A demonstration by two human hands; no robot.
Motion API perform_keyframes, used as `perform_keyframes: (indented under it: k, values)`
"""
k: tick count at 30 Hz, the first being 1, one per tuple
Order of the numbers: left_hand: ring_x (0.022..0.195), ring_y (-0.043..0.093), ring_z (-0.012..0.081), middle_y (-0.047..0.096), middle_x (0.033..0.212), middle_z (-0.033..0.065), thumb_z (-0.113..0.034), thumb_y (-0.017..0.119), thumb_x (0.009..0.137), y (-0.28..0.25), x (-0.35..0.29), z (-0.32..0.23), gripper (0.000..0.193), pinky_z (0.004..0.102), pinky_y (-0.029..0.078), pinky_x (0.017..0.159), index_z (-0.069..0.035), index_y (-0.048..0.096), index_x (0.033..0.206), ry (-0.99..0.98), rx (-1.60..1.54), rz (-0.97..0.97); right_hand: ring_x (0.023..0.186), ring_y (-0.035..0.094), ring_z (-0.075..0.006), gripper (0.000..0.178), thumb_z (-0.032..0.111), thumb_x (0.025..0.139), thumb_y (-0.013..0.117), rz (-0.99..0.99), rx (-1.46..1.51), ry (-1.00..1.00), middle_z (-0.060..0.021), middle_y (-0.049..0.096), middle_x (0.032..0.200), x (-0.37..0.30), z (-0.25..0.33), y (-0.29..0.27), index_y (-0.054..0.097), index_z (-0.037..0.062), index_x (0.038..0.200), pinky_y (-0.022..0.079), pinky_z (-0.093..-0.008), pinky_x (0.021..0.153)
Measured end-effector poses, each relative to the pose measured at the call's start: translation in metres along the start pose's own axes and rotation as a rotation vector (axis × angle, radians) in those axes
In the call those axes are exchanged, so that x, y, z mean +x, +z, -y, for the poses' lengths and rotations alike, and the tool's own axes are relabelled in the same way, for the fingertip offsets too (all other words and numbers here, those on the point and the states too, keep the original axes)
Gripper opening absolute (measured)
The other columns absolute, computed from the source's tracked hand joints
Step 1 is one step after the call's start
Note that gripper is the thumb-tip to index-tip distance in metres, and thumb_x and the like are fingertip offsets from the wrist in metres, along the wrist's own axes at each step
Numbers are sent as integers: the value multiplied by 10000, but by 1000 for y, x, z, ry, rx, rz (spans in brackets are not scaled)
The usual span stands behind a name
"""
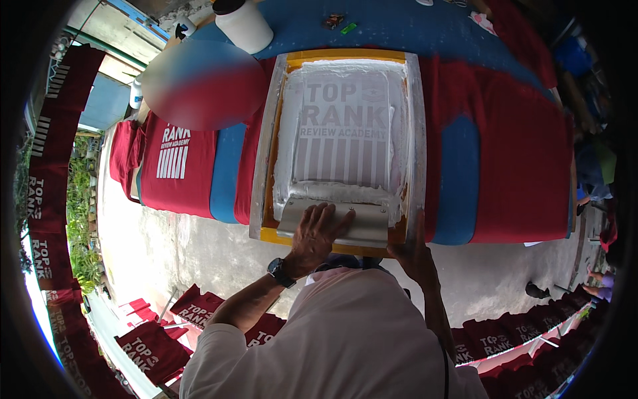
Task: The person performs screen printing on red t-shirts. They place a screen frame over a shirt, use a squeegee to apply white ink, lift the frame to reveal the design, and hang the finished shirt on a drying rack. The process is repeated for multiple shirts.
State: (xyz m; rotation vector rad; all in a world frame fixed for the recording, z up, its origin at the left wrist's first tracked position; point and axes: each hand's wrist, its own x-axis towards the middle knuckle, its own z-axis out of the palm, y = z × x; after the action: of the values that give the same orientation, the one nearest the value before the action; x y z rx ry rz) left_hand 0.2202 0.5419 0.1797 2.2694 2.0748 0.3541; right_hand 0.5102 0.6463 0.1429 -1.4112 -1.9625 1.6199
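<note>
A screen-printing frame (417,146) lies on the table in front of me. White ink (312,189) coats its mesh, thick and ridged around the edges, and a grey stencil of letters and stripes shows through. Across the near end of the mesh rests a wide metal squeegee (369,229). My left hand (315,236), with a dark watch on its wrist, grips the squeegee, fingers over its top. At the frame's near right corner, my right hand (413,251) is closed on the frame edge; its fingertips are partly hidden.
Red shirts lie on the blue table: a white-printed shirt (176,156) left, an unprinted shirt (522,166) right. A white tub (244,28) with a dark lid stands behind the frame. Printed shirts (153,349) hang behind me and along the left. A blurred oval covers the upper left.
</note>
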Motion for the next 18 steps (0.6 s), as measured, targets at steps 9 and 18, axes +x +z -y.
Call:
perform_keyframes:
  k: [9, 18]
  values:
    - [1104, 615, 297, 570, 1117, 116, 65, 652, 884, 25, 180, 122, 623, 473, 490, 1021, -197, 634, 1448, 50, 40, -152, 1125, 732, -524, 1208, 328, 936, 828, -15, -74, 11, -359, 701, 1312, -4, 8, -4, -46, 83, 1732, 634, -523, 924]
    - [1057, 707, 351, 675, 1172, 152, 29, 613, 905, -5, 293, 208, 645, 533, 581, 942, -228, 634, 1497, 157, -19, -37, 1182, 716, -495, 1205, 379, 932, 845, -41, -111, -21, -313, 618, 1484, -1, 8, -3, 3, 46, 1728, 637, -515, 895]
